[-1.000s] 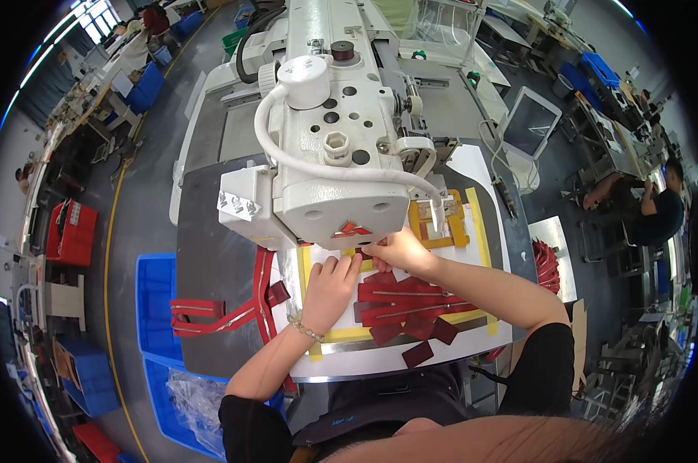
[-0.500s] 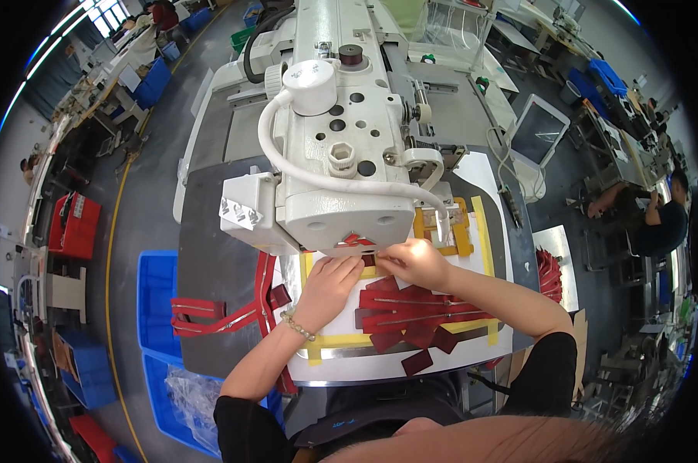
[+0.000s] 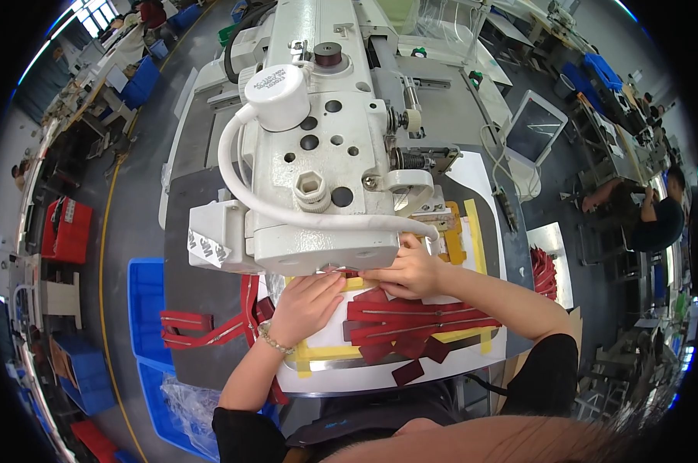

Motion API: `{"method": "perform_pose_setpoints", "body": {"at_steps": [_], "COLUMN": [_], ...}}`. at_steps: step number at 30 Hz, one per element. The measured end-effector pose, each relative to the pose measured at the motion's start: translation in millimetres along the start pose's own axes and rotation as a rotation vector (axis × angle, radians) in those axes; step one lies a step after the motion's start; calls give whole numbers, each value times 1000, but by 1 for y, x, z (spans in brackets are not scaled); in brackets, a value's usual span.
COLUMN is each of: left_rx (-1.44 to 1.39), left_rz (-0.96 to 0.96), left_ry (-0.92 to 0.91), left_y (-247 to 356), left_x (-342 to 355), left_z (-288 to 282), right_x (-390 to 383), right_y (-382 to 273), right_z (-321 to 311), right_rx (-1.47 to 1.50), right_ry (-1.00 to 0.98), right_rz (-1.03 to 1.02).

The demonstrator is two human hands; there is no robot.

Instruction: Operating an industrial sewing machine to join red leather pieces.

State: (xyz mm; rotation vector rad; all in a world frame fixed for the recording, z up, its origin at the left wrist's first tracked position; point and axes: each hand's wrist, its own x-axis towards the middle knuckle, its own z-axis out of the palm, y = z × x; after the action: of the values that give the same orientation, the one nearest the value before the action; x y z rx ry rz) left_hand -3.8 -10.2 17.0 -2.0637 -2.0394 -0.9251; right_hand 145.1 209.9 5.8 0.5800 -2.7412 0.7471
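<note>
My left hand (image 3: pixel 309 307) lies flat with fingers stretched toward the front of a white sewing machine head (image 3: pixel 318 248), its fingertips at the head's lower edge. Bent fingers show on my right hand (image 3: pixel 412 272), drawn together at the same edge; the machine head hides part of them and whatever they grip. A bit of red material shows between the hands under the head. Just nearer to me, red zippers (image 3: pixel 418 315) lie fanned over a yellow-taped white sheet (image 3: pixel 302 373). Loose dark red patches (image 3: pixel 407 373) lie at their near side.
More red zippers (image 3: pixel 190 329) hang across the left side of the table, above blue bins (image 3: pixel 145 309). A yellow frame (image 3: pixel 458 241) sits right of the machine head. Further right stand a tray of red strips (image 3: pixel 545 274) and a screen (image 3: pixel 535 133). Another person (image 3: pixel 661 220) sits far right.
The view has shifted, so the machine appears lower and further left. My right fingers have spread from a tight pinch, one reaching up beside the machine head. My left hand stays flat.
</note>
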Motion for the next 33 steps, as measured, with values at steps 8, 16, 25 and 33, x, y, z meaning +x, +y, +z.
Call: {"method": "perform_pose_setpoints", "body": {"at_steps": [8,16,25,33], "left_rx": [-101,-221,-314,-237], "left_rz": [12,-93,-172,-228], "left_ry": [-41,-265,-413,-484], "left_y": [9,38,37,55], "left_x": [2,12,22,32], "left_z": [-4,12,11,8], "right_x": [5,-11,-103,-113], "right_y": [2,-13,-69,-78], "right_z": [3,-1,-72,-67], "right_rx": [-39,-66,-50,87], "right_ry": [7,70,-148,-175], "right_rz": [-29,116,658,797]}}
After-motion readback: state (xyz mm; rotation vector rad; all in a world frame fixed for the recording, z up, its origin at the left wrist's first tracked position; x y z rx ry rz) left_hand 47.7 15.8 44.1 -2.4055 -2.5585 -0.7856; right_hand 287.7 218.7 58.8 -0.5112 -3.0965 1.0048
